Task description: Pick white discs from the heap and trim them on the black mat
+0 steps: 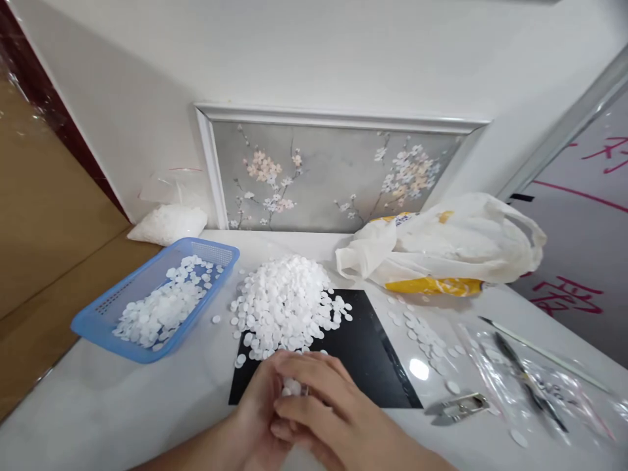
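My left hand [260, 409] and my right hand [326, 405] are cupped together at the lower middle. Several small white discs [292, 387] show in the gap between the fingers, enclosed by both palms. Just beyond the fingertips rises a large heap of white discs [289, 301], spread partly over a black mat [373, 360]. To the left, a blue plastic basket [142, 353] holds a smaller amount of the same discs [167, 304]. How many discs sit inside my hands is hidden by the fingers.
Behind on the left lies a clear bag of white material [169, 224]. A white and yellow plastic bag [441, 252] rests at the back right. Loose discs [424, 333], small metal snips [464, 407], a dark pointed tool [527, 376] and clear bags [574, 392] lie right.
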Action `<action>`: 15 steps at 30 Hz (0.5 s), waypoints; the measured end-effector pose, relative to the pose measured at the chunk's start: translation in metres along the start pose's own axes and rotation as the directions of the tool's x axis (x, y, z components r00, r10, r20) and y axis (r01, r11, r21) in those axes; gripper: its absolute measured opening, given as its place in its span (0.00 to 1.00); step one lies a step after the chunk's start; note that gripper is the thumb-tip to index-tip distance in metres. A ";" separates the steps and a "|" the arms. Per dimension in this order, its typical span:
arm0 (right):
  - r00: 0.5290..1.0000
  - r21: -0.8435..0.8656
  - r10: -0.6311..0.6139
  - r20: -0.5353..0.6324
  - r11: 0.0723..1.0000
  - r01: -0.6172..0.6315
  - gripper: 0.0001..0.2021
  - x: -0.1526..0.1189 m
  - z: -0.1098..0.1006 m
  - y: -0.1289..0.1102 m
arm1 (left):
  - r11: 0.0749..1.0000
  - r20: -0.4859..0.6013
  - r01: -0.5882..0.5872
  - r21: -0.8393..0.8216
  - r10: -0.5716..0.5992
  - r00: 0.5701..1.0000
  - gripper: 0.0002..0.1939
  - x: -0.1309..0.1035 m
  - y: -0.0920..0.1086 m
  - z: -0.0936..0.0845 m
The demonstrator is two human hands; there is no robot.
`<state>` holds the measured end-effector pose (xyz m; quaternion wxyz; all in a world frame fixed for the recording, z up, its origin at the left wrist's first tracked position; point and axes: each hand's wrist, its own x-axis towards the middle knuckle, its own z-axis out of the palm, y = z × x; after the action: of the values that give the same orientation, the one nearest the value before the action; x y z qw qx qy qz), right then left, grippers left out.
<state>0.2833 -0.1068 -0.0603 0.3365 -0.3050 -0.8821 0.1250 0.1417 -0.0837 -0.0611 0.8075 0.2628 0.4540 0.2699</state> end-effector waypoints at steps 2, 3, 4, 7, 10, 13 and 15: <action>0.989 0.075 0.131 -0.073 0.989 -0.125 0.12 -0.019 -0.019 0.007 | 0.978 -0.046 -0.100 0.182 0.110 0.993 0.23 -0.002 0.029 -0.006; 0.970 0.087 0.222 -0.096 0.973 -0.214 0.14 -0.030 -0.030 0.012 | 0.922 -0.077 -0.178 0.344 0.216 0.973 0.26 -0.008 0.045 -0.011; 0.920 0.071 0.391 -0.038 0.919 -0.388 0.16 -0.042 -0.040 0.019 | 0.779 -0.108 -0.295 0.554 0.418 0.902 0.27 -0.018 0.063 -0.018; 0.775 -0.078 0.631 0.026 0.774 -0.628 0.12 -0.078 -0.068 0.041 | 0.156 -0.153 0.029 0.987 0.887 0.436 0.24 -0.051 0.110 -0.046; 0.712 -0.151 0.679 0.180 0.734 -0.662 0.09 -0.106 -0.084 0.057 | -0.072 -0.168 0.467 0.881 0.876 0.452 0.21 -0.068 0.133 -0.075; 0.648 -0.156 0.733 0.208 0.679 -0.718 0.15 -0.117 -0.090 0.061 | -0.153 -0.208 0.556 0.817 0.822 0.530 0.22 -0.067 0.134 -0.094; 0.632 -0.156 0.735 0.247 0.674 -0.722 0.13 -0.115 -0.093 0.059 | -0.142 -0.231 0.584 0.800 0.824 0.517 0.22 -0.062 0.132 -0.098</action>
<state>0.4400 -0.1304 -0.0762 0.1183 -0.6201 -0.7253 0.2746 0.0030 -0.0133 0.0199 -0.0806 0.6523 0.7535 0.0162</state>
